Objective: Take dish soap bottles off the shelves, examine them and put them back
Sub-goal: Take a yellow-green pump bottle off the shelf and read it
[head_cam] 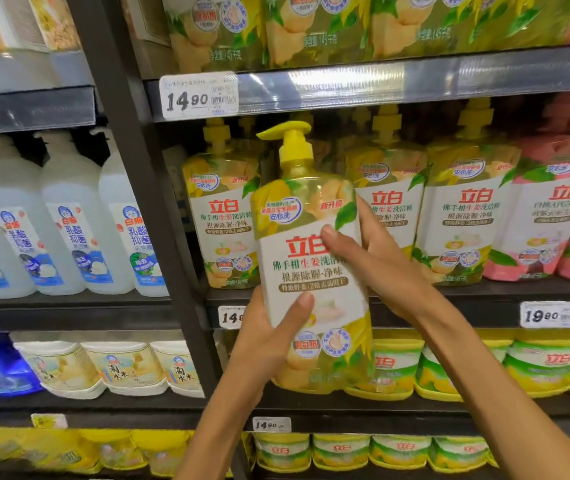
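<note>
A yellow dish soap bottle (306,271) with a yellow pump top and a white label with red characters is held up in front of the middle shelf (467,292), label toward me, tilted slightly left. My left hand (269,336) grips its lower left side, thumb across the label. My right hand (377,261) holds its right side, thumb on the label's red characters. Matching yellow bottles (463,220) stand in a row on the shelf behind it, with a gap behind the held bottle.
Pink bottles (550,220) stand at the right of the same shelf. White bottles (69,220) fill the left bay beyond a dark upright post (148,202). More yellow bottles line the shelves above and below. Price tags (198,95) hang on the shelf edges.
</note>
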The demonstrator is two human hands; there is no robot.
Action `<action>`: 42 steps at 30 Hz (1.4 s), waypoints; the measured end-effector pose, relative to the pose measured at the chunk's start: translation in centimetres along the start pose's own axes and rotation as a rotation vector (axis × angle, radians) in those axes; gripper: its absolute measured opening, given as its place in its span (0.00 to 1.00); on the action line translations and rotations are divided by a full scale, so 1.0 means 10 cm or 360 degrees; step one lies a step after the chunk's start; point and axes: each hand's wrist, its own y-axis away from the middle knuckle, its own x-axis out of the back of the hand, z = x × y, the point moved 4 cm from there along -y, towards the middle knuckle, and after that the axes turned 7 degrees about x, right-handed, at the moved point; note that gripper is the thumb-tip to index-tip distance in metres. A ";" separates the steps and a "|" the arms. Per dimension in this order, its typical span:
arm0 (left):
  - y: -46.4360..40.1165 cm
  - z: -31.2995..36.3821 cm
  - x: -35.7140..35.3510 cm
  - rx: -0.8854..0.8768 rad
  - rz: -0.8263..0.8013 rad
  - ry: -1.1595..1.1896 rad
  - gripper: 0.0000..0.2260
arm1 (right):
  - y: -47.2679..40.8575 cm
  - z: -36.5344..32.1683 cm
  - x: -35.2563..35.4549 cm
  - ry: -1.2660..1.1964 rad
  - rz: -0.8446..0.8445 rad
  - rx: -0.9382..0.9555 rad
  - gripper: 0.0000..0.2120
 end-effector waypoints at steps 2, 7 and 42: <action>-0.01 -0.01 0.01 -0.0111 0.0035 -0.0069 0.29 | 0.06 0.01 0.01 -0.0110 -0.0021 0.0053 0.28; -0.01 0.02 -0.04 -0.0313 -0.0128 0.0061 0.38 | 0.10 -0.21 0.00 -0.0039 -0.0023 0.0221 0.35; -0.93 -0.11 0.20 -0.0276 0.0173 -0.0074 0.27 | -0.62 0.32 0.00 0.0195 0.0428 0.0189 0.42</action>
